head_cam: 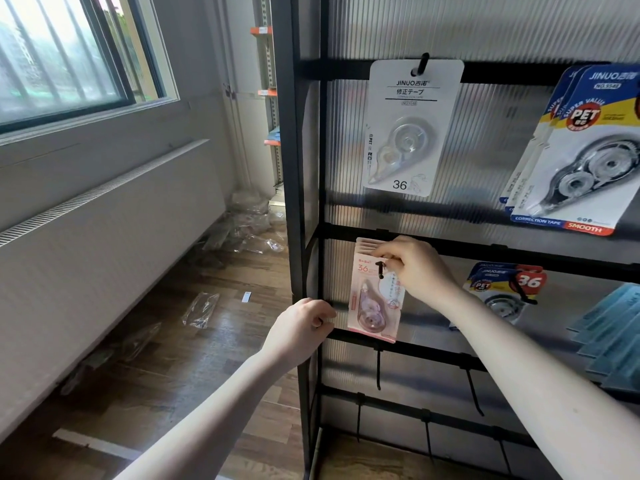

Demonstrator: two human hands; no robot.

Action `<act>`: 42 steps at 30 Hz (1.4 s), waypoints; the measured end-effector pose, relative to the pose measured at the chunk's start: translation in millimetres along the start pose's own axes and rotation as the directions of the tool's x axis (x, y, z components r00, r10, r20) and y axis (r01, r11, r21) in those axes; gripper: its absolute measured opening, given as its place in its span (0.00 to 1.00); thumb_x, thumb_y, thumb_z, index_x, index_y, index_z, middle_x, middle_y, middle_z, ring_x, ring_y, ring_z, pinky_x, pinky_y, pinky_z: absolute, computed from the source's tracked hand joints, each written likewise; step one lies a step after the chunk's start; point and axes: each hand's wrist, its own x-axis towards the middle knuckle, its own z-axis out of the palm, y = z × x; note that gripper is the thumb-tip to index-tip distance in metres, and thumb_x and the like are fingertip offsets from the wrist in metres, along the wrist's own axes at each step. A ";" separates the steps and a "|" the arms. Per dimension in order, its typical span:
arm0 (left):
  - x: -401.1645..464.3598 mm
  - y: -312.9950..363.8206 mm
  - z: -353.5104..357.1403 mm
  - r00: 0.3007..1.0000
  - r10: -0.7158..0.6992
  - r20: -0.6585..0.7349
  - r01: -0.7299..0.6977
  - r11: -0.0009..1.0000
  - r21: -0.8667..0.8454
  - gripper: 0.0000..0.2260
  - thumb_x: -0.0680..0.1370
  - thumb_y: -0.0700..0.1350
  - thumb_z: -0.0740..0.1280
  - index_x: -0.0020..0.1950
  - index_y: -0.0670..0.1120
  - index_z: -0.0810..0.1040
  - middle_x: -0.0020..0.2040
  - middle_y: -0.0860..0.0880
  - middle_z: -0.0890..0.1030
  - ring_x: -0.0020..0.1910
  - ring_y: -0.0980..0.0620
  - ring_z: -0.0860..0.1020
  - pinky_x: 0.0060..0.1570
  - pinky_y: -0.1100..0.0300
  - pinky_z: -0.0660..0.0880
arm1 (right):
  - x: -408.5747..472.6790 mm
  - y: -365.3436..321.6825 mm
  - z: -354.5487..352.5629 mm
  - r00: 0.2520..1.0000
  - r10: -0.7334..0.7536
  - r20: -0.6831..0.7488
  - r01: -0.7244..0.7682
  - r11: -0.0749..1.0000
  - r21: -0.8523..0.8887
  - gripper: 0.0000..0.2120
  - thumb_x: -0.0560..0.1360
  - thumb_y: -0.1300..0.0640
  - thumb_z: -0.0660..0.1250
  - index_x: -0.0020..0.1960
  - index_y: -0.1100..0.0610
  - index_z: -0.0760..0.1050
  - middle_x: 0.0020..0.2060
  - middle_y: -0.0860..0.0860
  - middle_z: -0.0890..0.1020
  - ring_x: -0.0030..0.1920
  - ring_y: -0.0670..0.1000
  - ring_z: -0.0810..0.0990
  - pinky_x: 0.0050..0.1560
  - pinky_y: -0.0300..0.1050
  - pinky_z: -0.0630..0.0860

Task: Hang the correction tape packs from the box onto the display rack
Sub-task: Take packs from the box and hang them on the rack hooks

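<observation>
Right hand [412,268] pinching pink packs [375,299] on hook [381,270] mid-frame, long axis vertical; left hand [304,327] lower-left, gripping rack post [294,168]

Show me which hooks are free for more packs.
Free: the bare hooks on the lower bars, below the pink packs, and more to their right. Crowded: the pink hook, where the right hand holds packs, and the blue packs at upper right. Left hand grips the frame.
</observation>
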 end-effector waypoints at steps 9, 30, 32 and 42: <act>-2.5 7.7 -3.5 0.999 0.025 0.022 -0.025 1.000 0.011 0.07 0.74 0.43 0.66 0.51 0.48 0.79 0.48 0.53 0.78 0.45 0.54 0.75 0.49 0.61 0.73 | -7.2 -1.0 -3.9 1.000 -0.001 -0.016 0.001 0.999 0.053 0.11 0.74 0.68 0.64 0.51 0.57 0.82 0.44 0.50 0.77 0.45 0.50 0.76 0.44 0.42 0.71; -12.4 11.4 -12.8 0.998 0.054 0.023 -0.054 0.999 0.000 0.07 0.74 0.43 0.66 0.51 0.48 0.80 0.45 0.56 0.76 0.41 0.59 0.74 0.44 0.69 0.70 | -14.5 -1.4 -3.5 0.991 0.105 -0.083 -0.119 0.978 -0.174 0.15 0.75 0.58 0.67 0.62 0.54 0.75 0.55 0.53 0.75 0.57 0.54 0.74 0.51 0.46 0.74; -12.9 11.0 -13.3 0.998 0.056 0.028 -0.056 0.998 0.000 0.07 0.74 0.42 0.66 0.51 0.48 0.80 0.45 0.55 0.76 0.41 0.58 0.74 0.44 0.68 0.70 | -16.3 -0.8 -3.5 0.989 0.117 -0.087 -0.130 0.976 -0.173 0.15 0.75 0.59 0.66 0.62 0.54 0.75 0.55 0.53 0.75 0.57 0.54 0.74 0.51 0.46 0.73; -19.6 50.5 12.6 1.000 0.006 0.018 -0.005 0.999 -0.033 0.07 0.73 0.41 0.67 0.50 0.47 0.80 0.44 0.55 0.75 0.39 0.57 0.75 0.45 0.64 0.72 | -71.9 28.0 -15.0 0.974 0.196 -0.114 -0.215 0.956 -0.198 0.16 0.76 0.59 0.64 0.63 0.53 0.73 0.60 0.53 0.73 0.57 0.55 0.75 0.46 0.44 0.74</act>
